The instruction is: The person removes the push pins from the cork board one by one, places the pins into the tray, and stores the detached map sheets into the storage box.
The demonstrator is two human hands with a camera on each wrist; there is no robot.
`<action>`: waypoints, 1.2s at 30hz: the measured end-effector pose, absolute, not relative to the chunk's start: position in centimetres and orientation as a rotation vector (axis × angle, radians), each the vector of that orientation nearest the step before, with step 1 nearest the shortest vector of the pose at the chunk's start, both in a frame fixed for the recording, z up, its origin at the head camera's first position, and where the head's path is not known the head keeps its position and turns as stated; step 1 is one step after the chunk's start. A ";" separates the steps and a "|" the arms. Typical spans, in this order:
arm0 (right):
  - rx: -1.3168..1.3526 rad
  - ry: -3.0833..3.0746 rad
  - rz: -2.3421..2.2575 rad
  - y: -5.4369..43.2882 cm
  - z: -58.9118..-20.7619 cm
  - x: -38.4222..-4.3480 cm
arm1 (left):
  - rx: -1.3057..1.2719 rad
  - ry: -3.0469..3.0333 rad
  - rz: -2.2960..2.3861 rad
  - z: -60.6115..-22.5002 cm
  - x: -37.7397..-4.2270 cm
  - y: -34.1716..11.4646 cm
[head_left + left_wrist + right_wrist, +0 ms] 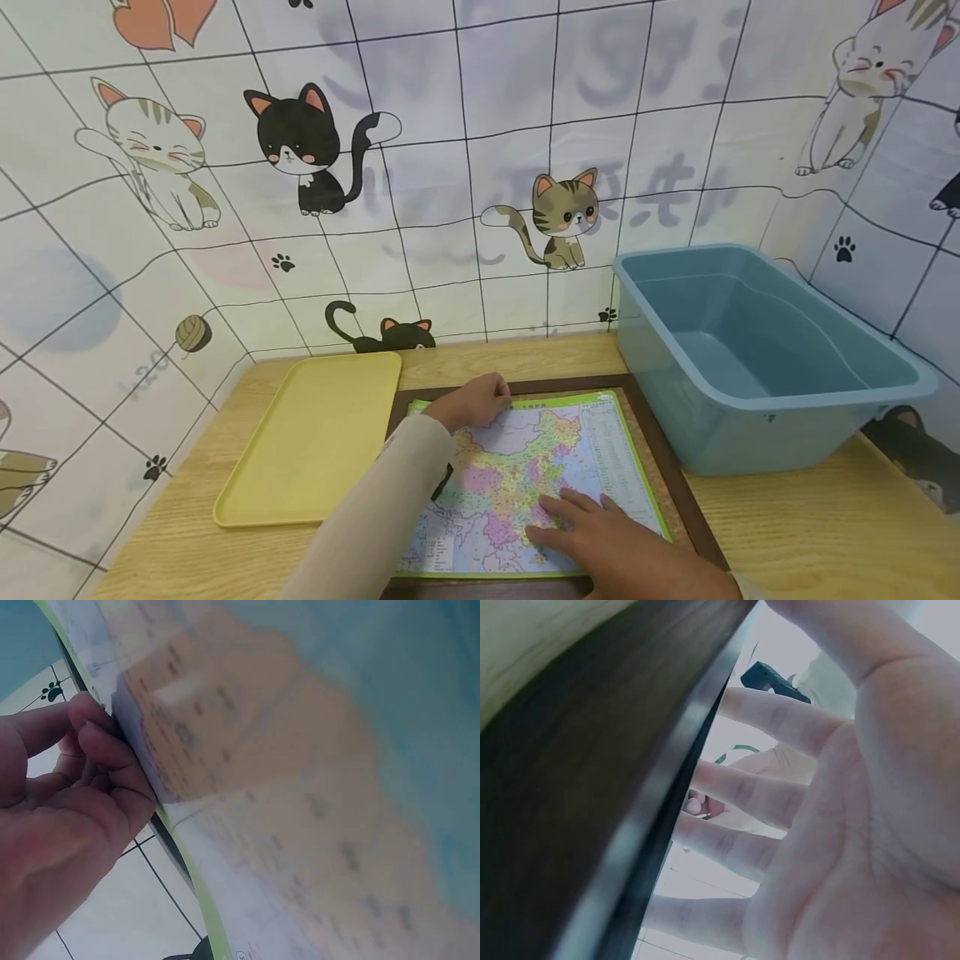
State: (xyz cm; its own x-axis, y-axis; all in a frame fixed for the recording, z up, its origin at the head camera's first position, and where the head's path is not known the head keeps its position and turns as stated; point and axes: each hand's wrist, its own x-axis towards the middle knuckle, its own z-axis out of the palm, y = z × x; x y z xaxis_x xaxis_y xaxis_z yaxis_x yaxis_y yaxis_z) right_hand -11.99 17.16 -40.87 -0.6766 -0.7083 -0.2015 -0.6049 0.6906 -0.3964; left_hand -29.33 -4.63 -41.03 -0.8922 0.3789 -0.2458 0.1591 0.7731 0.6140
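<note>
One map point(517, 467), thin and green-edged, laid out near the middle of the counter point(810, 533), on top of a corkboard point(652, 467) with a brown frame point(671, 471). A strip of bare cork along the right side; bottom edge close against the frame on the side nearest the person.

At the upper edge of the map, the left hand point(474, 402), fingers curled in and, judging from the left wrist view, pinching the green margin. No telling how firm the pinch. Over the lower right part, the right hand point(611, 533), fingers straight and spread apart, gripping nothing; at a guess, steadying the sheet.

Step in hand, most likely: settling the map square on the corkboard, with the top edge being adjusted. For the next move, probably best to check the cork margins against the frame, ease the top edge flat, then let go without dragging the sheet askew. Some risk of a crease or slip with uneven pressure.

Farther out, toward the left edge of the counter, a yellow tray point(318, 433); at the far right corner, a blue tub point(742, 442). Behind the far edge, a cat-printed wall covering point(420, 208).
</note>
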 end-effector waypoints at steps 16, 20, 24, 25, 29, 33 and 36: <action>-1.105 2.556 -0.443 17.6 -42.3 -12.5 | 0.485 2.497 0.983 -40.7 -28.8 -6.2; -1.064 2.572 -0.416 17.4 -41.5 -12.3 | 0.494 2.497 0.989 -40.4 -28.6 -6.4; -1.035 2.574 -0.427 17.3 -40.9 -12.0 | 0.514 2.497 0.984 -39.7 -28.2 -6.7; -1.029 2.572 -0.437 17.3 -40.9 -12.0 | 0.523 2.496 0.982 -39.6 -28.1 -6.8; -1.072 2.577 -0.475 17.5 -41.7 -12.1 | 0.540 2.496 0.968 -38.9 -27.8 -7.2; -1.121 2.588 -0.482 17.7 -42.4 -12.2 | 0.520 2.505 0.962 -38.6 -27.8 -7.9; -1.104 2.586 -0.478 17.6 -42.4 -12.2 | 0.508 2.514 0.966 -38.6 -27.9 -8.6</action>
